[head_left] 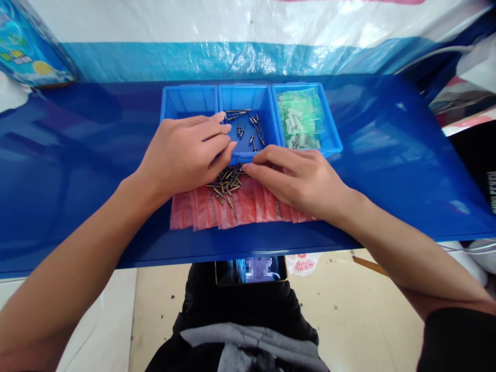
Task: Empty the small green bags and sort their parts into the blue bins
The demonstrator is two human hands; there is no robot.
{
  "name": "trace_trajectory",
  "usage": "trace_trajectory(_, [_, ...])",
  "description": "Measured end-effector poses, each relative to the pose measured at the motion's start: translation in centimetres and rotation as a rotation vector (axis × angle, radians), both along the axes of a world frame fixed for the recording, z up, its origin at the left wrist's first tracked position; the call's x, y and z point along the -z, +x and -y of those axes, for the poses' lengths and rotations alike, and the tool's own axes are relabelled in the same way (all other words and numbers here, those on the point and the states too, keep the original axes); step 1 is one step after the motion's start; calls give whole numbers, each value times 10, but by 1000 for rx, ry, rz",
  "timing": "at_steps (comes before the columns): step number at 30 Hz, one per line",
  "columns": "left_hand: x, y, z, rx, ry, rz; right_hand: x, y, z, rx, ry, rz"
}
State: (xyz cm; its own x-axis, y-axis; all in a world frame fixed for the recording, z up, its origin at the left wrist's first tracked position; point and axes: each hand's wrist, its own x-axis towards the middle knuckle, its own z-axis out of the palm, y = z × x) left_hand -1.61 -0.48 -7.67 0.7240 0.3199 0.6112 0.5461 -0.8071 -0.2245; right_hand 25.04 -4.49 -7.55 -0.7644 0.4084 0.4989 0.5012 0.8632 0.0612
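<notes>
My left hand (pixel 189 152) reaches palm down over the front of the middle blue bin (pixel 273 124), its fingers apart and slightly bent. Nothing clearly shows in its grasp. Inside that bin lie several loose pop rivets (pixel 256 124). Just in front of the bin is a pile of pop rivets (pixel 228 181), resting on a row of overlapping red plastic bags (pixel 205 212). My right hand (pixel 298 175) lies over the bags with its fingers drawn together and its fingertips at the pile's right edge. Whatever sits between those fingertips is hidden.
A blue bin (pixel 189 93) stands on the left, partly behind my left hand. The right bin (pixel 331 129) holds green bags (pixel 304 103) and pale plugs. A phone (pixel 232 271) lies on my lap below the edge of the blue table (pixel 387 170). A blue packet (pixel 34 46) stands back left.
</notes>
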Motion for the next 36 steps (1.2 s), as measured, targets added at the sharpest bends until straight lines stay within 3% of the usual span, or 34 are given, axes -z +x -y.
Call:
trace_trajectory(3, [0,-1,-1,-13,-17,-27,-4,-3,1,-13,-137,-253])
trace_trajectory(9, [-2,-1,1,-66,-146,-29,-16,-7,4,-46,-637,-565])
trace_trajectory(13, [-2,0,1,-51,-71,-30,-19,-5,2,-66,-914,-758])
trace_trajectory(16, [-1,2,2,-31,5,-11,-23,-5,3,19,-809,-927])
trace_trajectory(18, [-1,2,3,-37,-9,0,-24,-5,5,41,-707,-897])
trace_trajectory(20, [-1,2,3,-32,-29,-3,-23,-3,6,8,-547,-699])
trace_trajectory(23, [-2,2,2,-31,-36,-22,-13,-1,4,-68,-168,-219])
trace_trajectory(25, [-2,1,1,-25,-12,-20,-5,0,2,-86,-29,47])
trace_trajectory(28, [-2,1,0,9,27,4,2,1,0,-98,1,172])
trace_trajectory(33, [0,1,1,-16,-14,-8,-2,1,2,-40,68,106])
trace_trajectory(36, [0,0,0,-12,-26,-13,-3,0,3,-27,19,138])
